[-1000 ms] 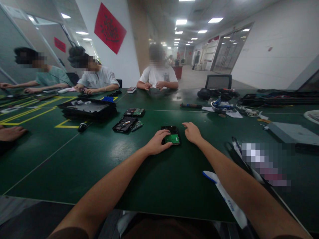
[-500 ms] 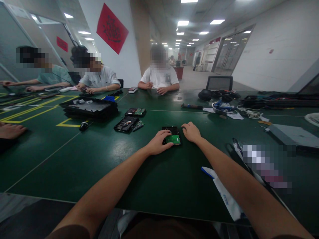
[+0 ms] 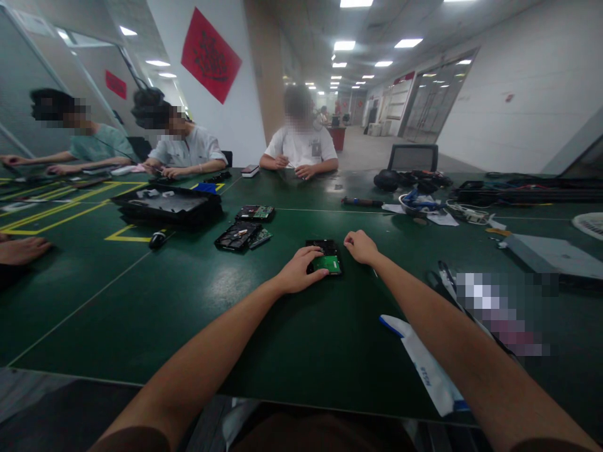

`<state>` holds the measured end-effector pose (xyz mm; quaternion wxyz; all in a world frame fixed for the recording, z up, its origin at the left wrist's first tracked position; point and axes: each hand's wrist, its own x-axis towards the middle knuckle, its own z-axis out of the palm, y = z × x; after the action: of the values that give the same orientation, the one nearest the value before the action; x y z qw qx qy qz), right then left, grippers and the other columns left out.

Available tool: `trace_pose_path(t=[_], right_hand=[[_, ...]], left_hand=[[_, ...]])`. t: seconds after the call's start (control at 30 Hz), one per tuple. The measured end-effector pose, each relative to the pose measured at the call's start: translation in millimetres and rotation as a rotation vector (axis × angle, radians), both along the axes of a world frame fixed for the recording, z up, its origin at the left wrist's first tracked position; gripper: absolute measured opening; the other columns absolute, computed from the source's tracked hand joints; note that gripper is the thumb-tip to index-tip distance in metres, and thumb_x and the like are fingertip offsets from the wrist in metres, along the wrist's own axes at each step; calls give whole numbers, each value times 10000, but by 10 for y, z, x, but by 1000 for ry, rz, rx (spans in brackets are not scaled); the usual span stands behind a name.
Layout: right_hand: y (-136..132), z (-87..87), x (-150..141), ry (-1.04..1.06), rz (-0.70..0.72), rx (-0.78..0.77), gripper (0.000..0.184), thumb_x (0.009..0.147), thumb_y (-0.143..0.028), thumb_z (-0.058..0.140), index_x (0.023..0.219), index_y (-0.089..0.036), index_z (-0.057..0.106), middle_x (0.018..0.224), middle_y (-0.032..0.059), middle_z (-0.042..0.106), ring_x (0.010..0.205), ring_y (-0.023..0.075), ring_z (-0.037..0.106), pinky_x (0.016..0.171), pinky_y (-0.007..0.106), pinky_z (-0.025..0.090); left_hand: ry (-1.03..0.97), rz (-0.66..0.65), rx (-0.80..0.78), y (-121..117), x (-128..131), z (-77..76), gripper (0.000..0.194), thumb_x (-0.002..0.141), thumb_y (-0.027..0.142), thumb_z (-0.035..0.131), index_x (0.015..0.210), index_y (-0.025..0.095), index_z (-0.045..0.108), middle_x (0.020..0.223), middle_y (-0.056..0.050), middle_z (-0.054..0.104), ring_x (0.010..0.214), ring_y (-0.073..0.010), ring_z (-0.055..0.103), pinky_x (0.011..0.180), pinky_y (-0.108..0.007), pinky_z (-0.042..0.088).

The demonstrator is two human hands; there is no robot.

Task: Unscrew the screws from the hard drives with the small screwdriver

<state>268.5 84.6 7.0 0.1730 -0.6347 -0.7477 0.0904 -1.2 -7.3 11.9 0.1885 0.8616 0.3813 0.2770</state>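
In front of me a black hard drive (image 3: 322, 247) with a green circuit board (image 3: 326, 264) lies flat on the green table. My left hand (image 3: 300, 269) grips it from the left, fingers over its upper side and thumb along the near edge. Just right of the drive, apart from it, my right hand (image 3: 360, 247) is closed with its fingertips pressed together. A small pale tip shows below that wrist; what the fingers hold, if anything, is hidden.
Beyond my left hand lie another black drive casing (image 3: 238, 236), a loose circuit board (image 3: 260, 237) and a further drive (image 3: 257, 213). Stacked black trays (image 3: 169, 207) stand farther left. A white-and-blue packet (image 3: 426, 370) lies by my right forearm. Co-workers sit across the table.
My right hand has closed more tightly, its fingers drawn in, and a pale tip now shows beneath the wrist. The left hand and the drive stay in place.
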Motion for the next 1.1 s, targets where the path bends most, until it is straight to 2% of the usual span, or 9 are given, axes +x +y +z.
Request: trace_pose_path(t=[0.23, 0.33, 0.4, 0.57, 0.77, 1.1], right_hand=[[-203, 109, 9, 116, 130, 20, 161, 989, -298, 600, 1050, -216, 726, 1056, 46, 720, 964, 185, 654, 835, 299, 499], [-334, 177, -68, 136, 314, 53, 110, 958, -280, 654, 1004, -211, 725, 1027, 46, 725, 955, 193, 653, 859, 315, 488], [-400, 213, -131, 111, 372, 68, 85, 950, -259, 662, 975, -202, 721, 1002, 53, 716, 920, 194, 649, 840, 319, 483], [-455, 228, -220, 68, 371, 112, 50, 943, -200, 663, 944, -183, 711, 966, 63, 691, 885, 188, 636, 849, 317, 474], [-446, 214, -203, 92, 367, 155, 54, 957, -205, 653, 951, -181, 701, 964, 64, 678, 890, 187, 628, 848, 313, 464], [-480, 231, -240, 65, 391, 138, 58, 958, -189, 640, 944, -173, 695, 979, 69, 666, 887, 183, 617, 841, 315, 469]], left_hand=[[0, -6, -6, 6, -9, 3, 625, 904, 567, 658, 1414, 216, 573, 1510, -139, 522, 1454, -318, 440, 1230, -534, 369], [0, -7, 5, 22, -11, -21, 619, 903, 563, 660, 1403, 208, 581, 1505, -138, 526, 1452, -316, 443, 1233, -522, 367], [5, -3, 11, 28, -12, -34, 619, 906, 558, 658, 1405, 200, 580, 1505, -142, 525, 1452, -313, 440, 1236, -514, 364], [11, -5, 7, 23, -12, -34, 626, 908, 559, 655, 1414, 201, 571, 1507, -142, 522, 1454, -311, 439, 1233, -510, 366], [18, 5, -1, 21, -6, -31, 634, 905, 568, 653, 1415, 201, 571, 1514, -142, 516, 1462, -307, 430, 1242, -504, 354], [20, 2, -12, 13, -14, -6, 650, 907, 571, 649, 1422, 184, 571, 1512, -150, 513, 1452, -303, 438, 1236, -485, 362]])
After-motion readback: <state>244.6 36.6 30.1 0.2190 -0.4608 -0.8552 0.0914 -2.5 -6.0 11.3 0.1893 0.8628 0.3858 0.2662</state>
